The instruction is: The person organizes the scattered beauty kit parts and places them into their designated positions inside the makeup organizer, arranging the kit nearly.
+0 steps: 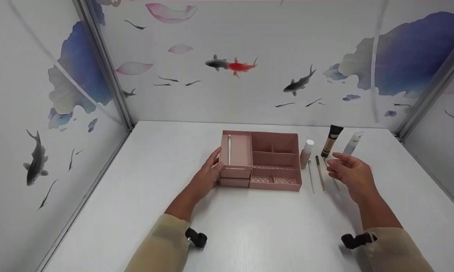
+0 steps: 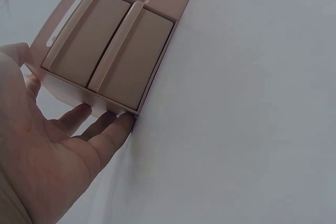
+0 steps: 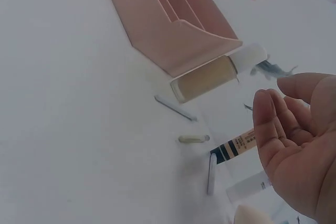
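Observation:
A pink desk organizer (image 1: 275, 162) stands on the white table, with open compartments on its right and two drawers (image 2: 134, 56) on its left. My left hand (image 1: 209, 175) touches the organizer's left side, fingertips against the wall and thumb near the upper edge. My right hand (image 1: 351, 175) hovers above the slim sticks at the right, fingers loosely bent and nothing between them. Beneath and beside it are a dark-tipped makeup brush (image 1: 320, 173) and a pale stick (image 1: 311, 176). A black-capped tube (image 1: 331, 141) and a whitish tube (image 1: 353, 142) lie just beyond that hand.
Close to the organizer's right wall is a white-capped bottle of beige liquid (image 1: 306, 154). A cream rounded thing (image 3: 251, 215) shows partly at the right wrist view's lower edge. Printed panels with metal posts (image 1: 106, 64) enclose the table at the back and sides.

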### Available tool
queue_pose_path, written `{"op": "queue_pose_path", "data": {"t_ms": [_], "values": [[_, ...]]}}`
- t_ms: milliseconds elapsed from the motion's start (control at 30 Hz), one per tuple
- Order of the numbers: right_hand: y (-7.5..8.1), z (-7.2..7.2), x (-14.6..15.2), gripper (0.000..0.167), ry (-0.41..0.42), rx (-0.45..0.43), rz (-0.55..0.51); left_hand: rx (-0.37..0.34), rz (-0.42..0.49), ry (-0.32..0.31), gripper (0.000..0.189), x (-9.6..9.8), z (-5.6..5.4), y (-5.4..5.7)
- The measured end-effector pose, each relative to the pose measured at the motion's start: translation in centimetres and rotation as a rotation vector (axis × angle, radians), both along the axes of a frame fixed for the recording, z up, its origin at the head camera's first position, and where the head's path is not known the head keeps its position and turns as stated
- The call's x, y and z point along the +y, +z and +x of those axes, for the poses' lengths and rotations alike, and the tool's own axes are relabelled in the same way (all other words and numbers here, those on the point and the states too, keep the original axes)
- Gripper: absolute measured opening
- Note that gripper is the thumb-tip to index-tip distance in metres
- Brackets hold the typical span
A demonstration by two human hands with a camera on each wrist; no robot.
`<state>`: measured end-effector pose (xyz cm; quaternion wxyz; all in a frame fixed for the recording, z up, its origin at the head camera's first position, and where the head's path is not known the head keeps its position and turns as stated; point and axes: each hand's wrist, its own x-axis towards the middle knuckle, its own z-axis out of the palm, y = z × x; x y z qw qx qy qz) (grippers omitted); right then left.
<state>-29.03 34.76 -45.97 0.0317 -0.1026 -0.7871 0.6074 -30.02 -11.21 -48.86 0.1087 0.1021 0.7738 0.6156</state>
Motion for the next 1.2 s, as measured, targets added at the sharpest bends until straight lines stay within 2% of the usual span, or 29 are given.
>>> {"op": "queue_pose_path", "data": {"t_ms": [467, 1200], "values": [[-2.3, -0.9, 2.0, 0.06, -0.049, -0.098, 0.162, 0.02, -0.015, -0.007, 0.056, -0.1, 0.0, 0.2], [-3.5, -0.6, 2.3, 0.055, -0.021, -0.128, 0.312, 0.003, -0.033, 0.007, 0.055, 0.0, 0.1, 0.0]]}}
